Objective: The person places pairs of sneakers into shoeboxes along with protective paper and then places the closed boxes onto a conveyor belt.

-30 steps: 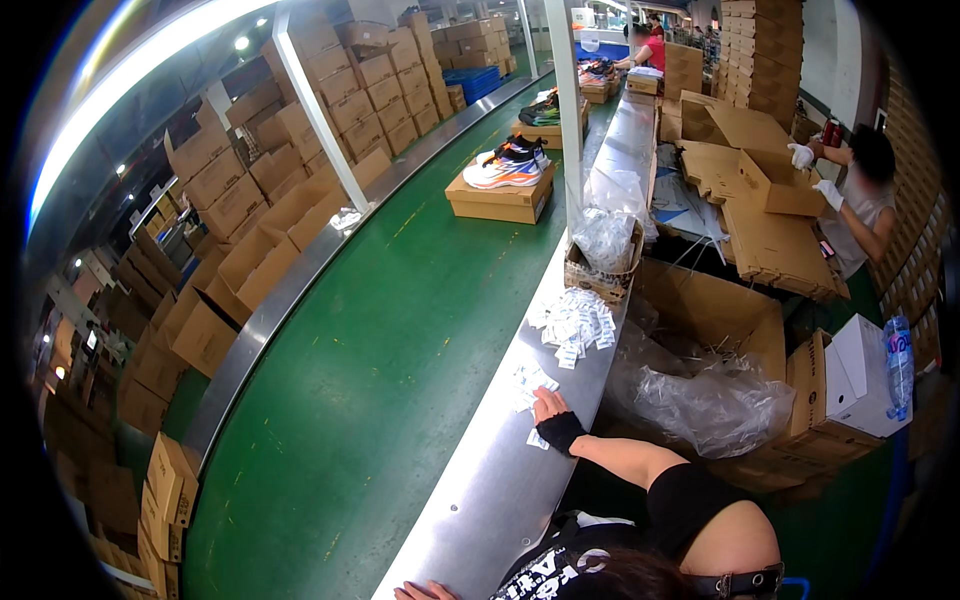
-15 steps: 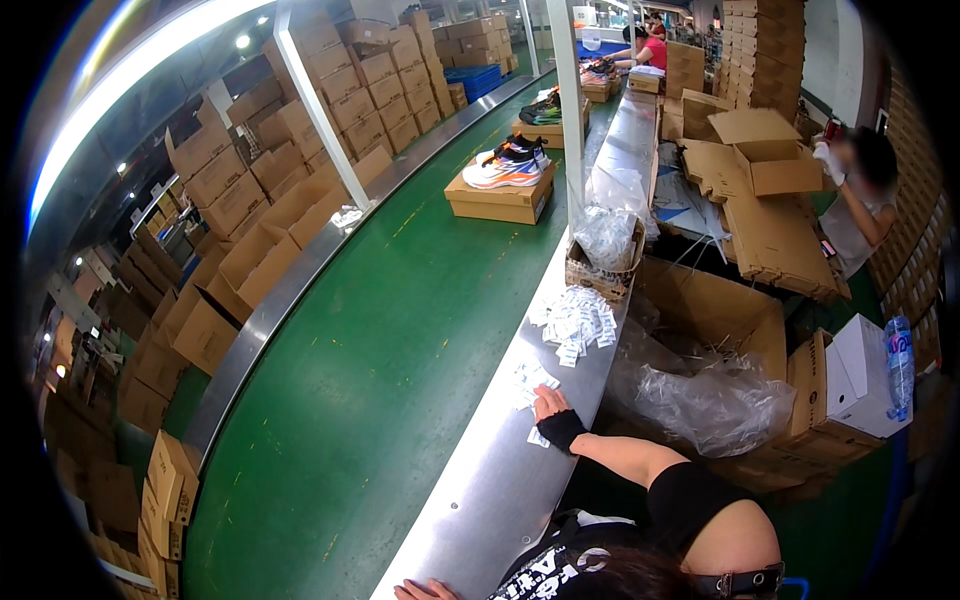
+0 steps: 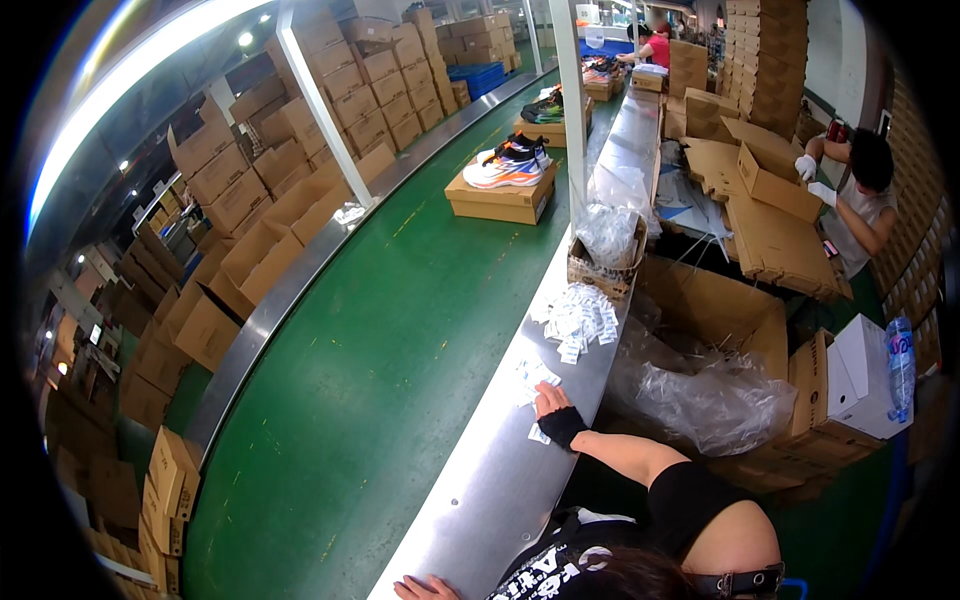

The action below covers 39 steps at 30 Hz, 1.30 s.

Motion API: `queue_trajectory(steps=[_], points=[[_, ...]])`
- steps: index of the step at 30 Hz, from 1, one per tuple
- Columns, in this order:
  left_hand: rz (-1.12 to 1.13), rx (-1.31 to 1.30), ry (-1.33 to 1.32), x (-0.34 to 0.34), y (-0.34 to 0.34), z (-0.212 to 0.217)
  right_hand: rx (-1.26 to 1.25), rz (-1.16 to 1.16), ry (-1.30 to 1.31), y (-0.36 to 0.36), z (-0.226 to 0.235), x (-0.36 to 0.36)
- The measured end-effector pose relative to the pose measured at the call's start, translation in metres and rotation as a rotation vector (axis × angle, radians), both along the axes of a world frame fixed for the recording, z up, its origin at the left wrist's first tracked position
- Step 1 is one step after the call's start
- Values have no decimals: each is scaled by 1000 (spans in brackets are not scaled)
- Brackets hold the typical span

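Meanwhile your right hand (image 3: 548, 401) hasn't moved, resting flat and open on small white slips (image 3: 533, 376) on the steel worktop (image 3: 480, 490); only the far shoebox (image 3: 500, 197) rode nearer.

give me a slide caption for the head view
Right hand on small white slips at the metal ledge; left hand flat beside a green conveyor.

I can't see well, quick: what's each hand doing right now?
Left hand: open, flat on the metal ledge, holding nothing.
Right hand: resting on small paper tags; grip cannot be told.
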<state>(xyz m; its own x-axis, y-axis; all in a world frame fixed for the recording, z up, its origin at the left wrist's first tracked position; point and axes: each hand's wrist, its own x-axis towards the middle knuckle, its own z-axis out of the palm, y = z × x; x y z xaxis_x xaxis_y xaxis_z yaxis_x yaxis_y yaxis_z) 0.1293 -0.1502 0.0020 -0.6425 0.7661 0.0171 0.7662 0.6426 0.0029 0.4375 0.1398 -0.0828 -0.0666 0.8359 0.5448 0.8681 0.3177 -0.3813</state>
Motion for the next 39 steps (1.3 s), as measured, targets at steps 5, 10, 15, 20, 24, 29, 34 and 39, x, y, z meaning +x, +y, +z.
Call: queue_trajectory(steps=[5, 10, 15, 20, 24, 29, 34, 39], points=[[-59, -19, 42, -8, -6, -14, 42, 2, -28, 0, 2, 0], [-114, -82, -4, -18, -10, -25, 60, -3, 10, 3, 1, 0], [20, -46, -65, 1, 3, 10, 45, 28, -27, -4, 17, 0], [28, -59, -86, 1, 4, 10, 33, 26, -29, -2, 10, 1], [34, -44, -102, 2, 3, 11, 43, 20, -20, -2, 5, 0], [-3, -67, -68, 3, 5, -2, 45, 25, -23, -1, 9, 9], [15, 124, -25, -6, -4, -23, -90, -16, 276, 9, -7, -7], [18, 271, -25, -16, 5, -38, -192, 16, 25, 16, -6, 8]])
